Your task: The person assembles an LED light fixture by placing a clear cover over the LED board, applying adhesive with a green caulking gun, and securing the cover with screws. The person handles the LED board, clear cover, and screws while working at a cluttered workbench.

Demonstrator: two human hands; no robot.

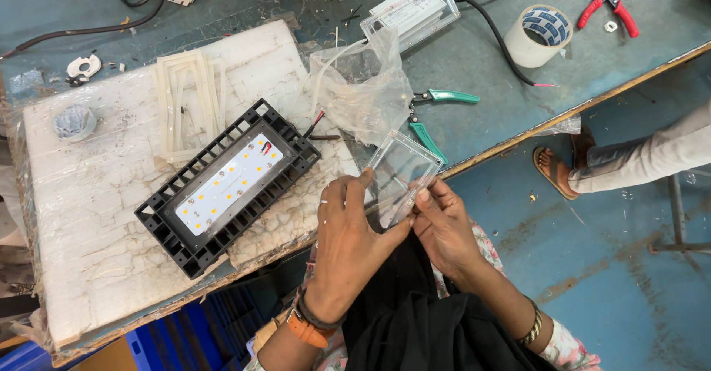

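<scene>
Head view:
- Clear rectangular plastic lens cover (401, 172): held up at the near edge of the bench, tilted, between both hands, just right of the black housing.
- Left hand (348, 238): fingers curled around the cover's left edge, thumb pressed on its face; a ring on one finger, an orange band and dark bracelets at the wrist.
- Right hand (444, 226): closed on the cover's lower right edge, fingertips pinching the rim; a beaded bracelet on the wrist.
- Black finned rectangular lamp housing (228, 186): lies diagonally on the white pad, its white panel of small yellow diodes facing up; short red and black wires leave its upper right corner.
- White cracked foam pad wrapped in plastic film (96, 215): covers the left part of the bench.
- Stack of pale translucent rectangular gaskets (189, 97): on the pad, just behind the housing.
- Crumpled clear plastic bag (363, 86): right of the gaskets.
- Green-handled pliers (433, 115): just right of the bag, partly under it.
- Roll of pale tape (539, 36): far right of the bench.
- Red-handled cutters (609, 7): beside the roll.
- Blue-grey metal bench (474, 52): bears all of the above.
- Another person's sandalled foot (555, 171): on the blue floor, right.
</scene>
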